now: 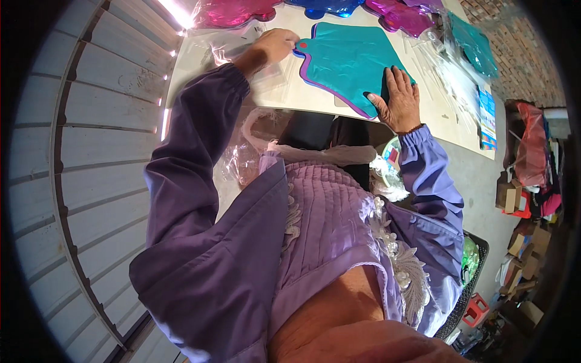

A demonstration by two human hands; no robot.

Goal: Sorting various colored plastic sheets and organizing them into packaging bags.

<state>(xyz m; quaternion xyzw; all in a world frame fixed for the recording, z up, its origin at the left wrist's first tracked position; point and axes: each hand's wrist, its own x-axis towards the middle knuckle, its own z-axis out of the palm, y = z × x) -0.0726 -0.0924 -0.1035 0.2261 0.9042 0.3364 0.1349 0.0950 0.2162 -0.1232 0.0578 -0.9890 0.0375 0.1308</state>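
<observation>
Pink foil shapes (233, 12) and blue ones (324, 6) crowd the top of the frame, with clear plastic bags (451, 78) at right. The teal foil balloon (348, 57) lies upper centre on the pale surface (302, 100). The left hand (275, 43), arm outstretched, pinches its left tab; the right hand (399, 100) presses flat, fingers spread, near the surface's front edge

— What sort of place was it?
— A small packing workshop: shiny foil balloons (351, 57) and clear plastic sleeves (448, 72) covered a pale table (315, 103), cardboard boxes (514, 199) cluttered the concrete floor (478, 175), beside a corrugated metal shutter (91, 151).
</observation>
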